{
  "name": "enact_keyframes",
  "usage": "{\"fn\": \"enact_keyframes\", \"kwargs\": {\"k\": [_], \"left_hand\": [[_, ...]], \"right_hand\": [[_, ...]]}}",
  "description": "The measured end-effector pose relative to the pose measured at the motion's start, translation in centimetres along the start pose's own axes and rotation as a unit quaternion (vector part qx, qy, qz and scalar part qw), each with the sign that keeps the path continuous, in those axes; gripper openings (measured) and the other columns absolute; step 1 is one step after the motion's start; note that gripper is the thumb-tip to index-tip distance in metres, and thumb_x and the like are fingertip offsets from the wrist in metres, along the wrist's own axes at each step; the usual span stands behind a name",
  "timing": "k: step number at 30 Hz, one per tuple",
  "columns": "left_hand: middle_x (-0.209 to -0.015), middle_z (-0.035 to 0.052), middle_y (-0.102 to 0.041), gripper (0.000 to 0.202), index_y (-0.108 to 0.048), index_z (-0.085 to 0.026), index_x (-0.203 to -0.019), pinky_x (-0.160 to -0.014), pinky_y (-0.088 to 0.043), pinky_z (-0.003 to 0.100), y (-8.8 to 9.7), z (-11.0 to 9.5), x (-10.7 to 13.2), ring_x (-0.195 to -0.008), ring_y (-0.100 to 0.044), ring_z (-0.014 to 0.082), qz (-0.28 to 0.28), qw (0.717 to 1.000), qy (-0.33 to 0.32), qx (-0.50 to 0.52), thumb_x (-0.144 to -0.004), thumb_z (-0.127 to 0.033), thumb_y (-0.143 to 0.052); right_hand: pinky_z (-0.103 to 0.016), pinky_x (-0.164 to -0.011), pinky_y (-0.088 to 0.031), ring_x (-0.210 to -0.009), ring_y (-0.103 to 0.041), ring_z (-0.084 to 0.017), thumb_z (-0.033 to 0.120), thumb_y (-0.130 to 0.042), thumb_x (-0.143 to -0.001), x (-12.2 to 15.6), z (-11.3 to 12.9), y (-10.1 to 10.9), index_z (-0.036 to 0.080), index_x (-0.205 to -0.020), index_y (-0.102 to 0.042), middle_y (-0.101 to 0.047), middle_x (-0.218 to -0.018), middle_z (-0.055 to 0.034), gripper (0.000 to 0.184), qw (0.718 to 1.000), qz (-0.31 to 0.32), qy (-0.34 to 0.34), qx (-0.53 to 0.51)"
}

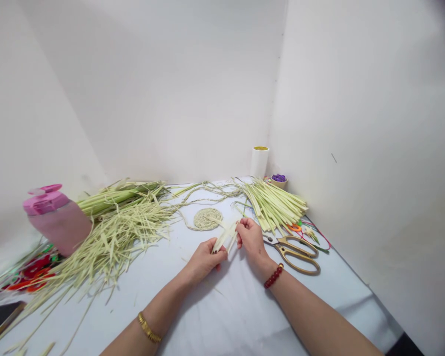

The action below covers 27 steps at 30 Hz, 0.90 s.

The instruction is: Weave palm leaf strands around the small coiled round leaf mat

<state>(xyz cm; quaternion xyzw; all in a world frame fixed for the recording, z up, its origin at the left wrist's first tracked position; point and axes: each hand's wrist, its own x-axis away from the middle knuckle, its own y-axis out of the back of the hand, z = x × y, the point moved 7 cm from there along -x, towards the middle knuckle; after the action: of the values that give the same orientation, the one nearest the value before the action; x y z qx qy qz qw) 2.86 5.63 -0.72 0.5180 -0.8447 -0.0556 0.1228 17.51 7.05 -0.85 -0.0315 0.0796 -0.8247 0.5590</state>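
Observation:
My left hand (209,257) is closed on the lower end of a pale, flat plant-fibre strip (224,237). At the strip's upper right end, my right hand (250,237) pinches it between thumb and fingers. Just beyond the hands lies a coiled round of braided fibre (207,219), flat on the table. A thin braid (191,198) trails from the coil toward the back. Large scissors with bronze handles (298,253) lie to the right of my right hand, their blades partly hidden behind it.
Loose shredded strips (133,232) and green stalks (114,200) cover the left. A pink bottle (59,217) leans there beside red items (33,272). Cut stalks (276,205), a white cup (260,162) and a small bowl of purple pieces (279,180) stand back right, near the wall.

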Motion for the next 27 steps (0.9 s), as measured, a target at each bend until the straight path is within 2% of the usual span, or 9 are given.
{"fn": "enact_keyframes", "kwargs": {"k": [5, 13, 22, 27], "left_hand": [[-0.054, -0.0068, -0.046, 0.015, -0.047, -0.018, -0.072, -0.045, -0.028, 0.021, -0.1, 0.7, -0.3, -0.044, -0.04, 0.0075, 0.022, 1.0, -0.003, -0.017, -0.068, -0.027, -0.058], [-0.05, -0.0066, -0.048, 0.013, -0.049, -0.018, -0.072, -0.046, -0.025, 0.02, -0.1, 0.9, -0.2, -0.045, -0.04, 0.0079, 0.036, 0.999, -0.011, -0.039, -0.07, -0.028, -0.057], [-0.051, -0.0067, -0.046, 0.011, -0.047, -0.018, -0.069, -0.046, -0.025, 0.02, -0.5, 0.6, 0.1, -0.046, -0.039, 0.0072, 0.068, 0.996, -0.01, -0.052, -0.07, -0.024, -0.056], [-0.054, -0.0068, -0.045, 0.008, -0.048, -0.018, -0.071, -0.047, -0.028, 0.02, -0.7, 0.7, 0.0, -0.047, -0.042, 0.0073, 0.081, 0.995, -0.014, -0.049, -0.069, -0.022, -0.054]], "right_hand": [[-0.018, -0.031, -0.034, -0.032, -0.039, -0.007, 0.023, -0.052, -0.064, -0.9, 0.7, 1.4, 0.02, -0.071, -0.045, -0.042, -0.045, 0.0103, 0.01, 0.998, -0.05, 0.017, -0.023], [-0.016, -0.029, -0.032, -0.032, -0.04, -0.006, 0.02, -0.052, -0.064, -2.0, 1.0, 2.8, 0.019, -0.071, -0.048, -0.044, -0.044, 0.01, 0.008, 0.994, -0.097, 0.028, -0.043], [-0.016, -0.029, -0.035, -0.033, -0.041, -0.006, 0.019, -0.05, -0.065, -2.3, 1.5, 3.6, 0.02, -0.073, -0.048, -0.045, -0.046, 0.0093, 0.008, 0.992, -0.115, 0.038, -0.044], [-0.017, -0.03, -0.036, -0.034, -0.042, -0.005, 0.019, -0.05, -0.065, -2.5, 1.5, 3.7, 0.019, -0.071, -0.048, -0.054, -0.054, 0.0059, 0.007, 0.991, -0.107, 0.047, -0.063]]}}
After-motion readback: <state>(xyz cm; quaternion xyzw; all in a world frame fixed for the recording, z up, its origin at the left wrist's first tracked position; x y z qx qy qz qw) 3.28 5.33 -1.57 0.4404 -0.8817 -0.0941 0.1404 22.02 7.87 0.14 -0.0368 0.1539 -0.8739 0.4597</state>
